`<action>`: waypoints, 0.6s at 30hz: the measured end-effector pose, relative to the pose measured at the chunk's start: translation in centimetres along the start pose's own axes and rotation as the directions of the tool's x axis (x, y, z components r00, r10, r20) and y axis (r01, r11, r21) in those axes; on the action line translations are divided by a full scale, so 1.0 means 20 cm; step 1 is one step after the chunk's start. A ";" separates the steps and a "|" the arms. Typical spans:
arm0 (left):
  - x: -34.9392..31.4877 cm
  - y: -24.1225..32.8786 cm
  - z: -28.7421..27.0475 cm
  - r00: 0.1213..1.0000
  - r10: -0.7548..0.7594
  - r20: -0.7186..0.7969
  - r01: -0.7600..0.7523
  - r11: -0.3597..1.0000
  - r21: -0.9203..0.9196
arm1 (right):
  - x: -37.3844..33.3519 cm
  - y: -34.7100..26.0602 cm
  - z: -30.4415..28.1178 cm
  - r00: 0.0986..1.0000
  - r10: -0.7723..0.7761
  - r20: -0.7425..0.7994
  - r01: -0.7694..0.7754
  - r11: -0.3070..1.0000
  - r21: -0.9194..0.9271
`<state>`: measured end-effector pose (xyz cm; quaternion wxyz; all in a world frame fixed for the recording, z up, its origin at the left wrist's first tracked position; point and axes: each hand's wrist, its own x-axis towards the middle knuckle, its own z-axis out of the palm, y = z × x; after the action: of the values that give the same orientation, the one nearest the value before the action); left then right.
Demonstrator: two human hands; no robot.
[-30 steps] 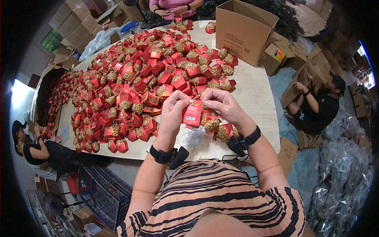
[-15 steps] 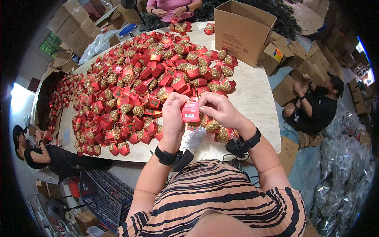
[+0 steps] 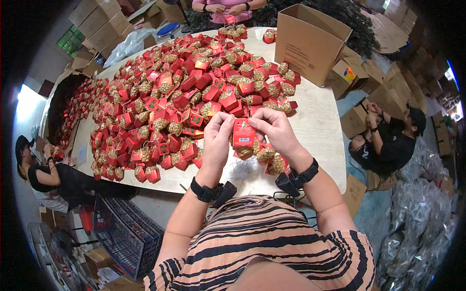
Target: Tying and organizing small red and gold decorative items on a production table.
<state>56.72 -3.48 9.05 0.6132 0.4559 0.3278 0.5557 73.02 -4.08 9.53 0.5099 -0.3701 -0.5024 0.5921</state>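
Note:
A red cardboard tag (image 3: 243, 137) with a white label patch hangs between my hands, over the table's near side. My left hand (image 3: 217, 138) pinches its left edge between thumb and fingers. At its upper right corner, my right hand (image 3: 275, 130) closes thumb and forefinger on the tag; any string there is too small to make out. Just below and behind the tag lie gold knobbly ornaments (image 3: 265, 154). Beyond my hands spreads a large heap of similar gold ornaments with red card pieces (image 3: 184, 92).
The pale table (image 3: 318, 126) carries a tall open carton (image 3: 310, 46) at its far right. A person in pink (image 3: 228, 7) works across it; others sit at left (image 3: 43, 169) and right (image 3: 388, 140). A dark plastic crate (image 3: 126, 235) stands at lower left; clear plastic wrapping (image 3: 412, 228) lies at right.
The tag and both hands have shifted slightly right in the picture, as has the far scene. My right fingers have closed in on the tag's upper right corner.

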 end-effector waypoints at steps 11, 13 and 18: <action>-0.01 0.06 -0.05 0.993 0.075 0.091 -0.095 0.964 0.247 | 0.00 -0.04 -0.05 0.993 0.026 0.118 -0.020 0.998 -0.053; -0.01 0.03 -0.01 0.991 0.131 0.034 -0.135 0.960 0.244 | -0.01 -0.03 -0.03 0.995 0.042 0.088 -0.037 0.998 -0.054; -0.06 0.04 0.01 0.955 0.298 0.010 -0.259 0.814 0.520 | 0.00 0.02 0.03 0.989 -0.055 -0.140 0.074 0.988 0.137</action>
<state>56.32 -4.67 9.71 0.3684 0.6259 0.4160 0.5473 72.43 -4.28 9.36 0.5869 -0.3560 -0.4348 0.5829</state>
